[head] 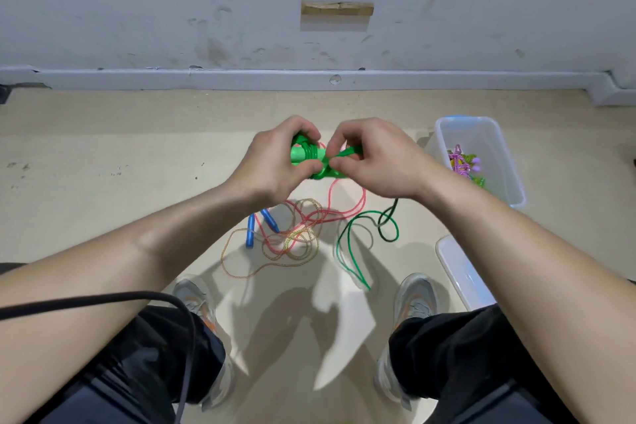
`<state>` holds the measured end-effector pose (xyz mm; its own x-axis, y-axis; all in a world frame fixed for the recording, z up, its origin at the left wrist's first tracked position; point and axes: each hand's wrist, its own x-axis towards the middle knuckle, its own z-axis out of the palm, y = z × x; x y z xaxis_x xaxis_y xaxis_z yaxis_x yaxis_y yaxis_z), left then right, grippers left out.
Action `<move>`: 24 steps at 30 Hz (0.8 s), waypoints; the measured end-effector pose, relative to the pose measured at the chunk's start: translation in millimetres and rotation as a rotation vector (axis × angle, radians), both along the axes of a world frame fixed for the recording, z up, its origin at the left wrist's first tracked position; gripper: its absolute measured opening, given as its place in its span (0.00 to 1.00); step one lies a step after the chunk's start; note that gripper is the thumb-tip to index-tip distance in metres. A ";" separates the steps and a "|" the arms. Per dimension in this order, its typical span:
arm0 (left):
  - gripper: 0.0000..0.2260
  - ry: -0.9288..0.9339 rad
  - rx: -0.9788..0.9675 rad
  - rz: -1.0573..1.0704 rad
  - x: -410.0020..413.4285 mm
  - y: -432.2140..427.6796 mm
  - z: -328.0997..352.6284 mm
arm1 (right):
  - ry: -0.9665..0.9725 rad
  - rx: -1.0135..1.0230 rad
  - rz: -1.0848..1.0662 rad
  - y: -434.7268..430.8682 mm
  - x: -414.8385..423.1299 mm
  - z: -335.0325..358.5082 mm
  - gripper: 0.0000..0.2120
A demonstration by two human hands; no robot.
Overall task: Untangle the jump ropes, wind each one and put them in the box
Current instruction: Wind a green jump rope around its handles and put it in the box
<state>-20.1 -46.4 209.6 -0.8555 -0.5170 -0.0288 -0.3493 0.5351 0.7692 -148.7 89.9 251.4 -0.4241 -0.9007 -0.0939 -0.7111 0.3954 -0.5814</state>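
Green jump rope [309, 157] is off the floor [103, 217], held between both hands at frame centre, in front of the wall [137, 10].

Left hand [275, 162]: fingers curled round the green handles [298, 154], thumb underneath. The handles' long axis runs roughly left-right across our view, near level. The visible butt end points to our left, into the left palm.

Several turns of green cord [311, 152] sit wound crosswise round the handles, so the coil axis matches the handle axis.

Right hand [373, 162]: thumb and forefinger pinch a green strand right at the wound bundle, other fingers curled in. A bit of green pokes out past its fingertips, pointing right and slightly up. We cannot tell whether that bit is cord or a second handle.

The rest of the cord drops from under the right wrist to the floor and lies in open loops ahead of our shoes [196, 296], nearer the right one.

Left of those loops is the red-and-yellow tangle [303, 227], unwound. Two blue handles [250, 232] lie at its left edge, long axes running near-far, tops leaning toward each other.

Box [512, 165] sits on the floor to our right, near the wall, open, long axis near-far. A purple rope [459, 162] is bundled inside, with some green beside it. The lid [457, 272] lies flat on the floor nearer to us, apart from the box.

A black cable [144, 294] crosses over our left forearm.
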 end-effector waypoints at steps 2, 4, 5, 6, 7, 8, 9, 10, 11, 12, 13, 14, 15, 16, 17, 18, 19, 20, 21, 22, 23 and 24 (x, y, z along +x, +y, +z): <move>0.19 -0.024 0.085 -0.071 1.5 7.2 1.3 | -0.046 -0.050 0.020 1.7 -11.2 -1.0 0.07; 0.21 -0.023 0.150 -0.109 2.9 11.2 5.7 | -0.195 -0.087 0.002 3.5 -18.6 -2.5 0.10; 0.21 -0.014 0.181 -0.126 2.7 11.7 8.5 | -0.293 -0.112 -0.016 4.4 -21.7 -3.7 0.10; 0.22 0.001 0.227 -0.144 2.7 12.0 11.8 | -0.382 -0.134 -0.043 5.3 -24.2 -5.6 0.09; 0.22 0.021 0.288 -0.159 2.7 12.0 14.8 | -0.460 -0.146 -0.070 6.8 -25.8 -7.1 0.08; 0.21 0.038 0.357 -0.168 3.0 12.2 18.4 | -0.533 -0.144 -0.091 8.5 -27.6 -8.6 0.07; 0.20 0.048 0.422 -0.174 3.7 12.6 22.1 | -0.596 -0.128 -0.109 10.4 -28.8 -10.0 0.07; 0.19 0.053 0.479 -0.176 4.6 13.1 25.6 | -0.649 -0.114 -0.121 11.9 -29.4 -11.9 0.07; 0.19 0.059 0.534 -0.177 5.5 12.9 27.6 | -0.713 -0.111 -0.136 13.2 -28.2 -13.8 0.06; 0.19 0.067 0.597 -0.171 6.5 12.4 29.5 | -0.798 -0.124 -0.157 14.0 -26.9 -17.2 0.06; 0.19 0.079 0.674 -0.159 7.2 11.4 30.9 | -0.903 -0.143 -0.178 14.0 -24.7 -19.7 0.06; 0.19 0.093 0.760 -0.137 7.7 11.6 33.6 | -0.994 -0.158 -0.201 13.5 -22.0 -23.0 0.08; 0.19 0.109 0.839 -0.109 7.9 11.5 35.6 | -1.064 -0.160 -0.228 12.7 -18.0 -24.6 0.10; 0.19 0.123 0.903 -0.076 7.7 12.3 38.3 | -1.109 -0.152 -0.265 11.8 -14.2 -27.4 0.12; 0.16 0.141 0.949 -0.041 7.1 13.0 39.7 | -1.149 -0.137 -0.318 11.3 -10.9 -29.9 0.12; 0.13 0.166 0.989 0.000 6.4 13.5 41.2 | -1.181 -0.120 -0.372 11.4 -9.1 -33.6 0.11; 0.10 0.195 1.017 0.042 5.3 13.2 40.7 | -1.208 -0.101 -0.417 11.5 -6.9 -37.1 0.11; 0.08 0.227 1.036 0.087 4.4 12.8 39.9 | -1.206 -0.079 -0.437 11.8 -4.9 -41.0 0.11; 0.07 0.253 1.036 0.128 3.5 11.0 37.6 | -1.165 -0.052 -0.437 11.7 -1.3 -44.3 0.12; 0.07 0.272 1.024 0.164 2.8 9.6 35.7 | -1.082 -0.025 -0.428 10.8 2.9 -47.0 0.14; 0.07 0.282 0.976 0.190 2.2 6.8 31.9 | -0.985 -0.002 -0.412 9.0 8.4 -48.7 0.15; 0.07 0.284 0.888 0.211 1.7 3.6 27.5 | -0.882 0.014 -0.390 6.9 14.7 -48.8 0.17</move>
